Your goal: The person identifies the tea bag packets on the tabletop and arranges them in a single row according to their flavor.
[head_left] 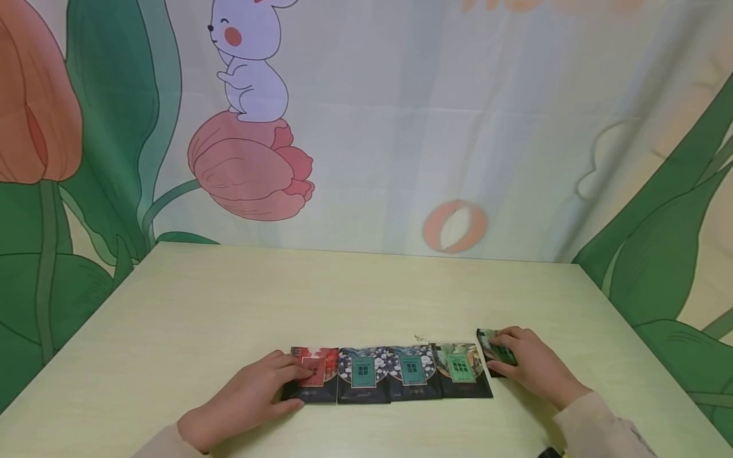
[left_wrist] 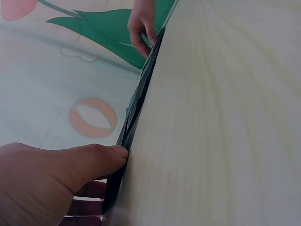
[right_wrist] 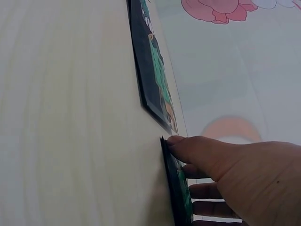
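Note:
Four flat packets lie in a row near the table's front edge: a red packet, two dark blue ones and a green-fronted one. My left hand lays fairly straight fingers on the red packet, with its thumb against the packet's near edge. At the row's right end my right hand curls its fingers over a fifth, dark green packet, which sits at an angle. In the right wrist view the thumb touches that packet's edge and the fingers lie on its top face.
The pale wooden table stretches back to a printed cloth backdrop with a rabbit, tulips and leaves. A small dark object shows at the front edge by my right sleeve.

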The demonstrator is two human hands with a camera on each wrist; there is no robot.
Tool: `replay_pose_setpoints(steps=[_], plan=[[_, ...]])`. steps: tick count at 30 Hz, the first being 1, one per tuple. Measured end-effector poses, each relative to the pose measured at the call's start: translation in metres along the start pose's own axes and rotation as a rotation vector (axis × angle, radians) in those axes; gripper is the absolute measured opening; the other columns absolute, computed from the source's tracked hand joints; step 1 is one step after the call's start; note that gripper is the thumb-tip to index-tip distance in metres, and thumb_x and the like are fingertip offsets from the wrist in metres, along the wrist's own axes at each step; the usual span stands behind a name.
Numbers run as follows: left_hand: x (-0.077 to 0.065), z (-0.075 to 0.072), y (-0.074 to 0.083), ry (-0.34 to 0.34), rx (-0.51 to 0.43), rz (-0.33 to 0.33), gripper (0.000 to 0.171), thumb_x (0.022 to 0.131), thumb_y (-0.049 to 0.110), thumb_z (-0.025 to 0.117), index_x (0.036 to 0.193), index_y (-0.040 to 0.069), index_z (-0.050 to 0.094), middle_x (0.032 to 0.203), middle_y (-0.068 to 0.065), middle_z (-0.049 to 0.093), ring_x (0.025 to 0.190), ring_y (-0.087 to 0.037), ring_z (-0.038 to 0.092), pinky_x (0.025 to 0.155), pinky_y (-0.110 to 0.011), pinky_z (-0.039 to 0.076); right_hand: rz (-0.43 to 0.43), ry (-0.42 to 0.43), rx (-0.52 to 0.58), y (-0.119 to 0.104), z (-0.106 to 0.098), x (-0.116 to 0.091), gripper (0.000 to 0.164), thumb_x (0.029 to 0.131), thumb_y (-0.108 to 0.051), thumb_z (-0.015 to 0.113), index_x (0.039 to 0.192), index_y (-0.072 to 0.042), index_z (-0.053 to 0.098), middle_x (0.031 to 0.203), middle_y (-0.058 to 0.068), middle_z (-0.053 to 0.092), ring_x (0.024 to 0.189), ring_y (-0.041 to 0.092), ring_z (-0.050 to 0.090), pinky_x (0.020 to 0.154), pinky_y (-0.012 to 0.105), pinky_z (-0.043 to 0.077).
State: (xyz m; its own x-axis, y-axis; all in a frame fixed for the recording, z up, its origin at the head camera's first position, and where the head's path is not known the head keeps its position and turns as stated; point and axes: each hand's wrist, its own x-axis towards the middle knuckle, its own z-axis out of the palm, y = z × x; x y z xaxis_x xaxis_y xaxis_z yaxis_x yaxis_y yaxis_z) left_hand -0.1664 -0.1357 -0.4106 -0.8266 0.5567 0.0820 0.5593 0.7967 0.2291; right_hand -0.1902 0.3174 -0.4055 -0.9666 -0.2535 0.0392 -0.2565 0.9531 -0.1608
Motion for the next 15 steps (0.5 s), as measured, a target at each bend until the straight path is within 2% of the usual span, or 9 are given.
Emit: replay_pose_setpoints(steps=[15], plan=[[0.0003, 0.0002, 0.0008, -0.01, -0.001, -0.013, 0.043, 0.079, 0.04, 0.076, 0.116, 0.018, 0.07, 0.116, 0.002, 0.065, 0.103, -0.014, 0.055, 0.088, -0.038, 0.054, 0.002, -0.011, -0.023, -0.0078, -0.0018, -0.0101, 0.048, 0.082, -0.035, 0.073, 0.118, -0.003, 0.066, 0.121, 0.017, 0.06, 0.112, 0.039, 0.055, 0.094, 0.052, 0.048]])
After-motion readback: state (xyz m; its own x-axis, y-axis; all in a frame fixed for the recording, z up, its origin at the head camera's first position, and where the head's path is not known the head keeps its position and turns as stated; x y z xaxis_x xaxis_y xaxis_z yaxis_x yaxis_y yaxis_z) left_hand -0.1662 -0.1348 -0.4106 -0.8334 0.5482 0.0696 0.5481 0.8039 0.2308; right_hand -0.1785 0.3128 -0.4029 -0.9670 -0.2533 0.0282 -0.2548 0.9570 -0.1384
